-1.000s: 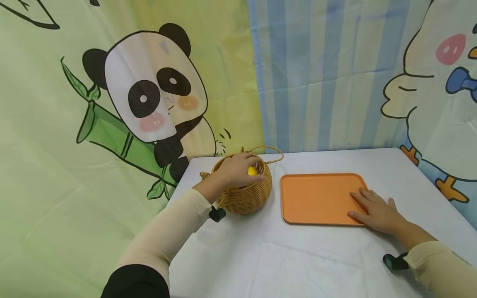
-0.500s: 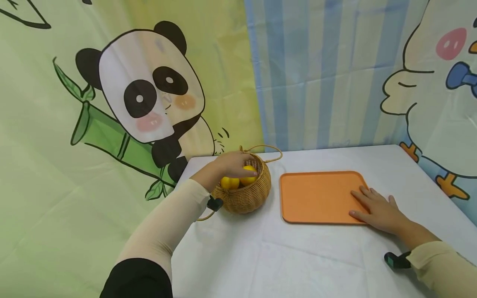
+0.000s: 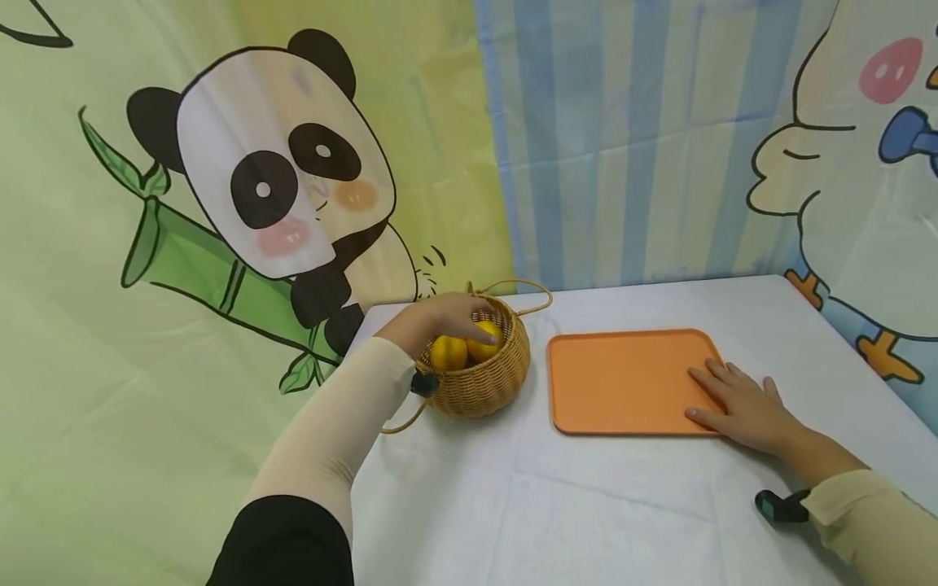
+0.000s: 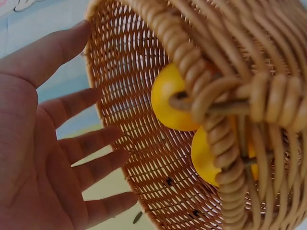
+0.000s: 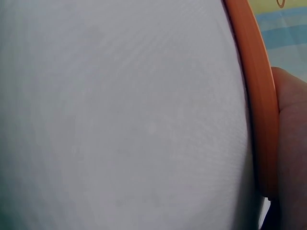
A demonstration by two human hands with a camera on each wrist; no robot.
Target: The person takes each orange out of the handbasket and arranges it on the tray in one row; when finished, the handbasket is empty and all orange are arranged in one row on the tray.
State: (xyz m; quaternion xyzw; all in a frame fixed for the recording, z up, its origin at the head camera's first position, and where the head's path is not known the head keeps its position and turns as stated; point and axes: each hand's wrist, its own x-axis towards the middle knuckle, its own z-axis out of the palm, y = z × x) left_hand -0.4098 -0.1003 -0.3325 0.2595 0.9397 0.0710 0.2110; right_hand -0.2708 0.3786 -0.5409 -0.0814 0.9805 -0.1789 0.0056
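Likely done placing yellow pieces [image 3: 449, 353] in basket [image 3: 485, 392] under spread left hand [image 3: 442, 317] (splayed right hand [image 3: 753, 416] on tray [image 3: 623, 382]); probably withdraw.

No text, label, brand, number or sign can be read in any of the three views: none on the orange tray [image 3: 626, 387], the wicker basket [image 3: 484, 392], the yellow fruits [image 3: 449, 352], the white tablecloth [image 3: 586, 513] or the cartoon-printed backdrop [image 3: 601, 163]. The small black wrist device [image 3: 781, 507] shows too little detail to read.
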